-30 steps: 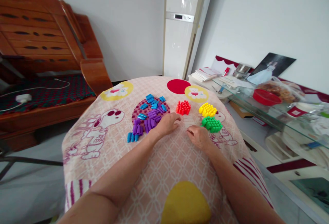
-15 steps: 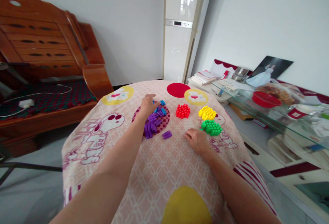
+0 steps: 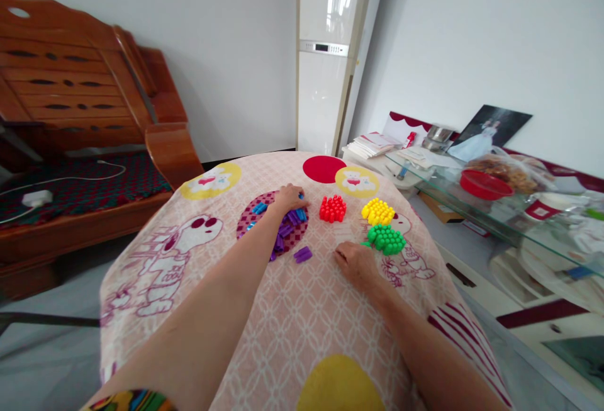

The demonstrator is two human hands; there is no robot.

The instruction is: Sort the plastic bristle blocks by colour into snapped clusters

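Observation:
Over the far right part of a loose pile of purple pieces and blue pieces, my left hand is closed, with a blue plastic piece at its fingertips. My forearm hides part of the pile. One purple piece lies apart, nearer to me. My right hand rests on the cloth with its fingers curled; what they hold, if anything, is hidden. Just beyond it stands a cluster of green pegs. A yellow cluster and a red cluster stand farther back.
A patterned cloth covers the round table. On the right is a glass shelf with papers, a red bowl and a photo. A wooden bench stands at left, a tall white cabinet appliance behind.
My left hand went from near the red cluster left to the far side of the pile, then a little right, closing at a blue piece. A purple piece now lies apart. My right hand stayed nearly still.

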